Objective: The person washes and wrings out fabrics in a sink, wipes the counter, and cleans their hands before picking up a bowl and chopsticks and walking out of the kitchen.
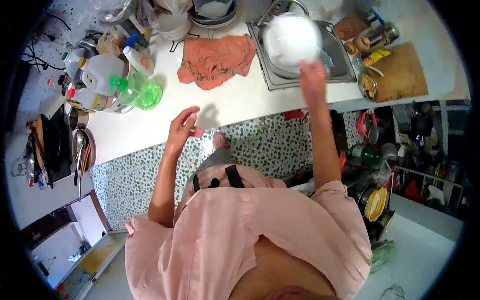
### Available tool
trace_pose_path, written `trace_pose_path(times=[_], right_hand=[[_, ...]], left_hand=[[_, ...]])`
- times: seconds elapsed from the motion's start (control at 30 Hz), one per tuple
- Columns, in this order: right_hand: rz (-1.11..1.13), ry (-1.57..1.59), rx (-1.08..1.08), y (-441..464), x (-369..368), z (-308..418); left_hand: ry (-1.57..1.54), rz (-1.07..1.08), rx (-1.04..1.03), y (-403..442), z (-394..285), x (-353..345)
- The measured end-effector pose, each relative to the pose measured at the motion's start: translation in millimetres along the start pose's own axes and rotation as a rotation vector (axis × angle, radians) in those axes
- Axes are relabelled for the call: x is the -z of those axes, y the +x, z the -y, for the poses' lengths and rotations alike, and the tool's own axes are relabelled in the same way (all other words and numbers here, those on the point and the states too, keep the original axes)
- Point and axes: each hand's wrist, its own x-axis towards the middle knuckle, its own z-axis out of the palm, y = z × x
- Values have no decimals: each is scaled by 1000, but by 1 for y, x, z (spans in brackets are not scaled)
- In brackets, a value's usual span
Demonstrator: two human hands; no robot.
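Note:
My right hand (pixel 313 80) grips the near edge of a round white plate (pixel 292 40), slightly blurred, held over the metal sink (pixel 275 80). The plate hides much of the basin and part of the faucet (pixel 282 6). My left hand (pixel 184 125) hangs in the air at the counter's front edge, fingers apart, holding nothing. Beyond it on the white counter lies a crumpled orange cloth (pixel 216 60). A green pump bottle (pixel 142 92) stands to the left of the cloth.
Several plastic jugs (pixel 102 72) crowd the counter's left side. Bowls (pixel 214 12) are stacked at the back. Right of the sink are a wooden cutting board (pixel 402 75) and a small bowl of food (pixel 369 86). A cluttered rack (pixel 425 180) stands below on the right.

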Motion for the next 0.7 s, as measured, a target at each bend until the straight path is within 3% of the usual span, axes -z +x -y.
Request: trace_pose_path(times=[0.03, 0.07, 0.1, 0.23, 0.27, 0.3, 0.4, 0.47, 0.53, 0.6, 0.63, 0.67, 0.7], right_hand=[[-45, 351, 16, 25, 12, 5], [-147, 768, -110, 43, 40, -4], [-96, 902, -117, 50, 61, -16], [-267, 956, -80, 52, 132, -74], [-464, 895, -159, 48, 132, -78], [-469, 899, -167, 44, 132, -82], [-190, 663, -220, 44, 98, -84], [-121, 271, -180, 44, 53, -74], [75, -275, -361, 41, 30, -75], [367, -929, 199, 27, -10, -75], [532, -986, 489, 26, -29, -62], [739, -1071, 547, 27, -48, -35], [759, -1059, 551, 24, -54, -29]], left_hand=[[-4, -15, 52, 4, 12, 11], [-11, -17, 55, 6, 23, 20], [-55, -57, 120, 7, 33, 29], [-126, -129, 234, 7, 57, 56], [-129, -143, 226, 5, 58, 57], [-125, -149, 234, 4, 58, 56], [-139, -127, 221, 12, 44, 41], [-150, -100, 187, 19, 22, 16], [-191, -18, 148, 29, 5, -7], [-223, 0, 93, 33, -23, -37], [-246, 30, 34, 36, -36, -50], [-250, 15, 35, 38, -44, -60], [-311, -1, 17, 40, -49, -69]])
